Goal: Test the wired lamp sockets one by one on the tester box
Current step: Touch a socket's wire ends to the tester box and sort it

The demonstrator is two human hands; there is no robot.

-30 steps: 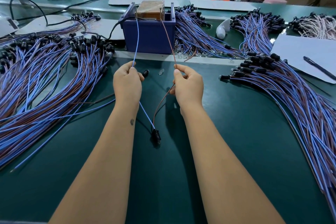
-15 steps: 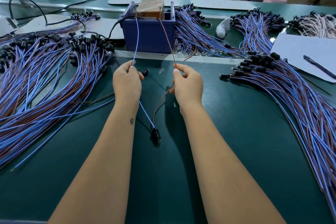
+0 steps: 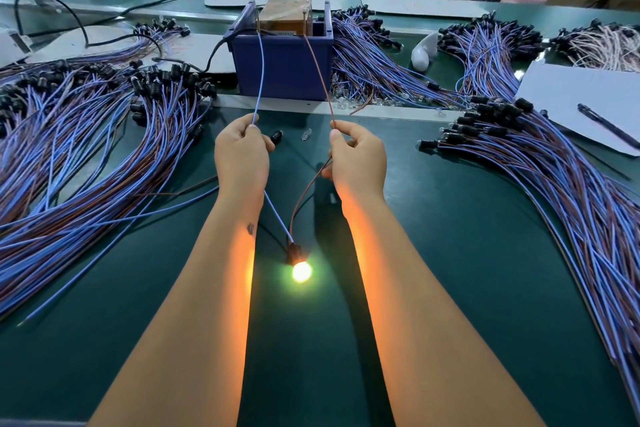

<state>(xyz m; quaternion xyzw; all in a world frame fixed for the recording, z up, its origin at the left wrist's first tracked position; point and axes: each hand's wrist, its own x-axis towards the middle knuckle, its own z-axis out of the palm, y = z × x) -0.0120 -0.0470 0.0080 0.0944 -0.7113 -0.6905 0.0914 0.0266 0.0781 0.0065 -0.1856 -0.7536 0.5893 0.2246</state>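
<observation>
So the small black lamp socket [image 3: 293,251] with its bulb [image 3: 302,271] glowing yellow-white sits on the green mat, down toward the body from both hands, between the forearms. Its thin blue lead [image 3: 260,76] runs up through the left hand [image 3: 242,158], which pinches it, and on to the brown tester box [image 3: 285,15] inside the dark blue plastic bin [image 3: 282,69]. The thin brown lead [image 3: 317,69] does the same through the right hand [image 3: 358,158], fingers curled round it. Both lead tips reach the box top beyond the hands.

Looks like a pass to me, one socket lit. What could go wrong: if either pinch slackens or an arm drifts, a tip slides off its contact and the bulb dies, reading as a false fail. The bare tips could also swing together and short.

Counts: one lit socket, two leads, two hands, one box. Out to either side are heaps of blue-and-brown wired sockets, one left of the left hand [image 3: 86,149], one right of the right hand [image 3: 554,184], more behind; far too many to count individually.
</observation>
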